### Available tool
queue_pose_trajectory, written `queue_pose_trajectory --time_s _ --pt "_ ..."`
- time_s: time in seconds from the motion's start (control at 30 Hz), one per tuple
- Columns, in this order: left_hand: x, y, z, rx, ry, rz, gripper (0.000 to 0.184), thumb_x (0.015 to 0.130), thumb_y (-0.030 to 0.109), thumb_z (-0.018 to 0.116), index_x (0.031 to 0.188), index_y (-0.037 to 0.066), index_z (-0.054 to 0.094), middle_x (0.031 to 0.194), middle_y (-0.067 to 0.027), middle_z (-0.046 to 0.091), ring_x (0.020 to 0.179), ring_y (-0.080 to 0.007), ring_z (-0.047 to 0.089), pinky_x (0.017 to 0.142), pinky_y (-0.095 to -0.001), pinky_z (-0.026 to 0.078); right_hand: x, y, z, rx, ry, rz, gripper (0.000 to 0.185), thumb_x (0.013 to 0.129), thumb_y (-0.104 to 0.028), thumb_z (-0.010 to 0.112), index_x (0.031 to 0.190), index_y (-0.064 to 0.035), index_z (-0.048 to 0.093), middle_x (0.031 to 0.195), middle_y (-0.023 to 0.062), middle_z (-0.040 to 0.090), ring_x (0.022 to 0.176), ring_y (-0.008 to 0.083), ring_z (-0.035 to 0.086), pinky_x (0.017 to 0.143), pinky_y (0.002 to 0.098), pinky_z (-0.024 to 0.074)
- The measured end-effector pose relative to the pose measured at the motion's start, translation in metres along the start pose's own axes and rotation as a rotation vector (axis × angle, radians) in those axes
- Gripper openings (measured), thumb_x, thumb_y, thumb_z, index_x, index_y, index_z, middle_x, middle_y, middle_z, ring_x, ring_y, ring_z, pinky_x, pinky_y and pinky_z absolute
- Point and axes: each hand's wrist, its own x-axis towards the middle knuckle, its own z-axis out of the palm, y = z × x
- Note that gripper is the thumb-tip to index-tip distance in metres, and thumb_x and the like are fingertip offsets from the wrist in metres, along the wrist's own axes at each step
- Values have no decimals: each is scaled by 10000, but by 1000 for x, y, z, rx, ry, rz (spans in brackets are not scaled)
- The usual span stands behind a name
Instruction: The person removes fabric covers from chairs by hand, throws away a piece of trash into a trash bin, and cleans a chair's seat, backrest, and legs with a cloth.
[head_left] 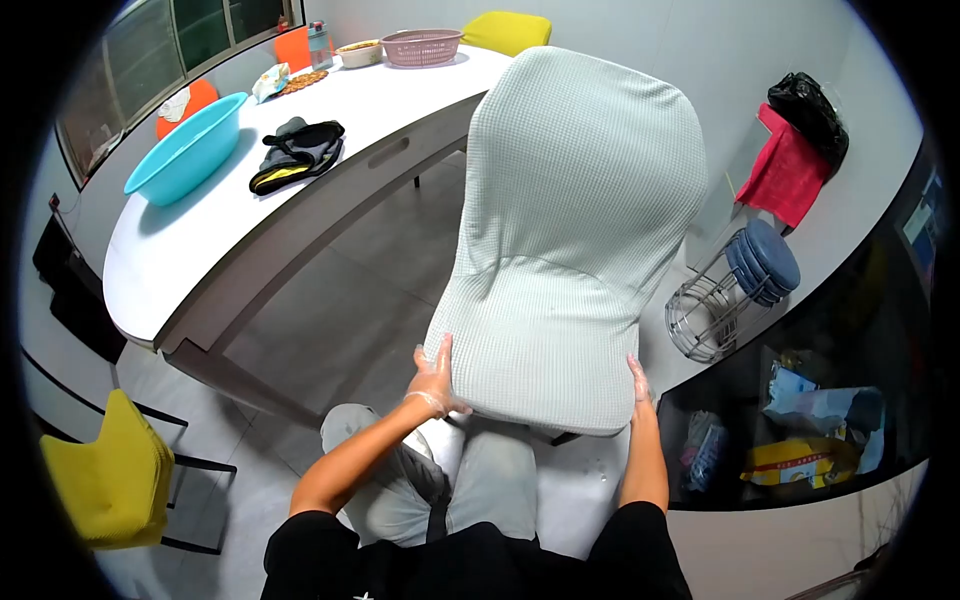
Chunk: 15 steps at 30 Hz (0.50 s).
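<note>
Two hands' grip (432, 385) (640, 385) clamps the grey chair cover's (545, 330) sides, some fingertips hidden beneath.

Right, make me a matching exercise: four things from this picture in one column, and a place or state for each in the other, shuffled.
Column one
1. Turquoise basin
2. Pale covered chair
3. Stools
4. Red cloth

Column two
A. Stacked, with blue seats
B. Left hand at one side of the seat, right hand at the other
C. Hanging by a black plastic bag
D. On the white table

Pairs: 1-D, 2-B, 3-A, 4-C
</note>
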Motion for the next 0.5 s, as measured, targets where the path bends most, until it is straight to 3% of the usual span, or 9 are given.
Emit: queue_pose_trajectory --time_s 0.1,0.13,0.2,0.3,0.33,0.5 --pt "42 -12 -2 81 51 128 1525 528 253 972 1552 307 -156 1526 -422 -93 1308 -531 438 1096 -424 427 -11 3 5 125 46 5 827 877 -555 629 1482 -47 388 1453 153 488 1276 360 502 1044 502 428" --pt "52 -14 -6 -24 141 185 1475 551 204 954 1559 307 -118 1546 -376 -15 1338 -523 399 1101 -448 418 -22 7 14 157 93 19 824 872 -549 637 1484 -56 389 1457 154 484 1270 366 505 1041 502 429" --pt "64 -11 -8 -240 327 151 1312 617 208 913 1577 241 19 1538 -333 119 1316 -516 419 1101 -459 408 -24 14 32 211 98 -79 800 881 -544 614 1477 -56 396 1462 154 477 1274 367 500 1041 507 428" --pt "130 -53 41 -346 609 278 1075 700 251 854 1548 144 201 1496 -316 236 1299 -486 438 1058 -460 439 -14 15 49 333 137 -133 755 896 -526 582 1466 -62 410 1457 152 480 1274 372 497 1038 512 429" --pt "114 -45 27 -377 497 266 846 764 295 802 1457 71 372 1472 -291 300 1259 -421 484 983 -435 488 -9 13 54 376 156 -133 738 901 -518 572 1462 -65 415 1454 151 483 1273 373 496 1036 513 429" --pt "82 -36 -11 -546 312 303 604 791 264 793 1296 41 548 1341 -175 520 983 -237 628 859 -357 540 13 18 83 485 178 -380 705 906 -499 552 1457 -79 420 1440 135 490 1272 376 488 1044 522 418"
